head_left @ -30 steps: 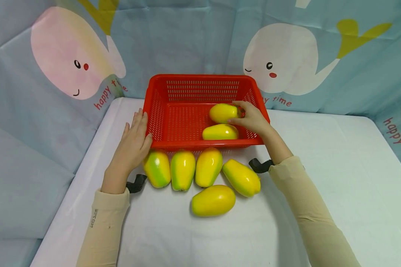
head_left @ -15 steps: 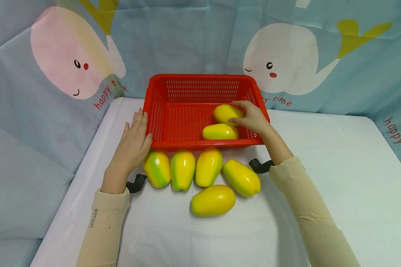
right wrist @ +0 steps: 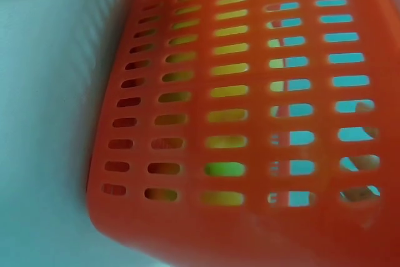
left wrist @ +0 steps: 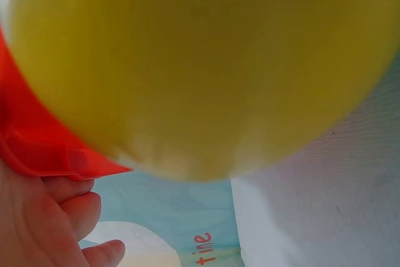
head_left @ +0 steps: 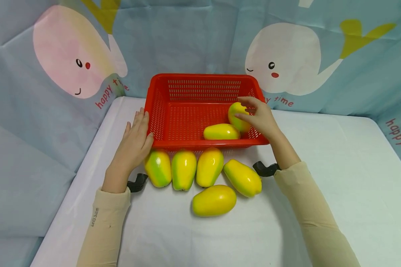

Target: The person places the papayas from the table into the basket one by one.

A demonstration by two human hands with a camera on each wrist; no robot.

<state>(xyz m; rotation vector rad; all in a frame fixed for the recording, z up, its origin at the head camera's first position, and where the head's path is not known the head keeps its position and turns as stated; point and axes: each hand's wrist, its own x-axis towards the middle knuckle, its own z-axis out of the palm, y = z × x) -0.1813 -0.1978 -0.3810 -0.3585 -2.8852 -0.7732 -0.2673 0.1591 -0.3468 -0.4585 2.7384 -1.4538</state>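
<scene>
A red plastic basket [head_left: 200, 142] with slotted walls stands at the back of the table, two yellow papayas in it. One papaya [head_left: 221, 132] lies lengthwise along the front wall. The other papaya [head_left: 237, 109] stands nearly crosswise by the right wall, partly behind my right hand [head_left: 262, 116]. That hand reaches over the right rim, its fingers and thumb spread loosely over this fruit. Through the slots in the right wrist view, its fingers [right wrist: 362, 162] show above the yellow. My left hand [head_left: 133, 139] rests flat along the basket's left side, fingers straight.
In front of the basket several papayas [head_left: 183, 170] lie on the white tablecloth [head_left: 240, 237], one papaya [head_left: 214, 200] nearer to me. A papaya [left wrist: 200, 60] fills much of the left wrist view. A blue curtain [head_left: 194, 37] with whale prints hangs right behind the basket.
The rear papaya in the basket has slid right and turned from lengthwise to nearly crosswise by the right wall. My right hand has shifted slightly right, its fingers looser. The left hand stays put.
</scene>
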